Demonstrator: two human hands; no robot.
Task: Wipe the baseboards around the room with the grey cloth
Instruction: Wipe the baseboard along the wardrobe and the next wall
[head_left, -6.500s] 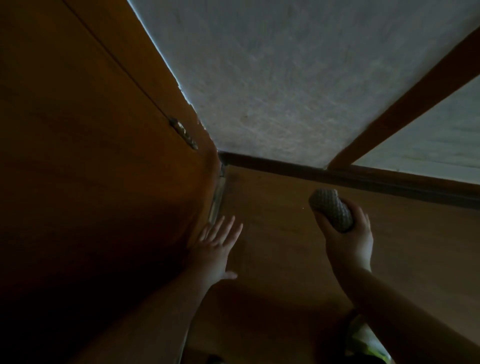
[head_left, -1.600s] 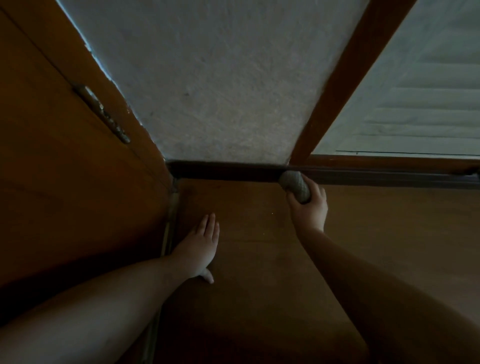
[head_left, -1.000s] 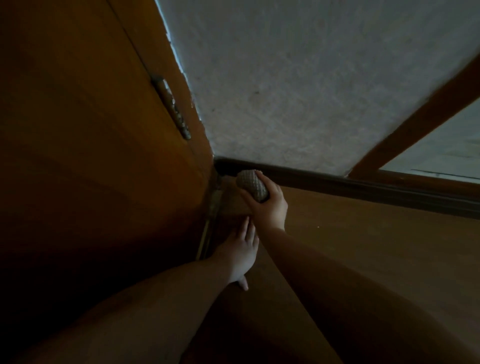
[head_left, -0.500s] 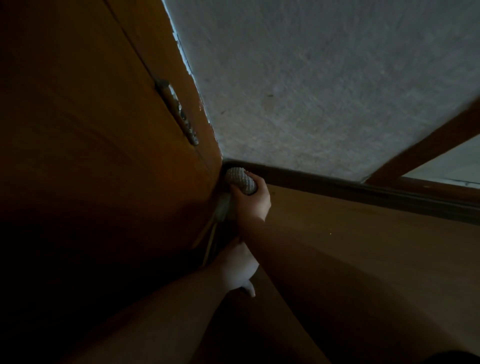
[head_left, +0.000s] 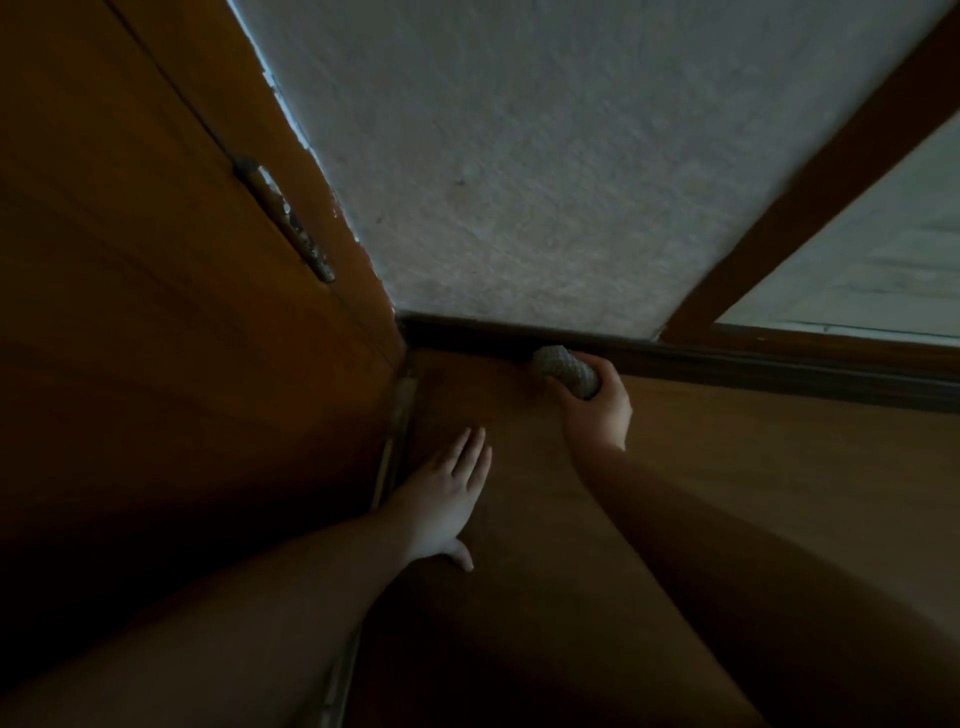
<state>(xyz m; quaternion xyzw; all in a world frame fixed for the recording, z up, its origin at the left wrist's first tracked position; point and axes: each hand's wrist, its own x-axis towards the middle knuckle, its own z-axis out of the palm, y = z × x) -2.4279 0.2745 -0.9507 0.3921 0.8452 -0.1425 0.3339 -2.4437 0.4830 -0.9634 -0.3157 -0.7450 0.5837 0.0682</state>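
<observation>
Head view: the right hand grips a rolled grey cloth against the dark baseboard, right of the corner, while the left hand lies flat, fingers straight, on the floor below the baseboard.

Hidden and cut-off parts near the baseboard

Part of the grey cloth is covered by the right hand; the baseboard is cut off at the right edge, and the door is lost in shadow.
</observation>
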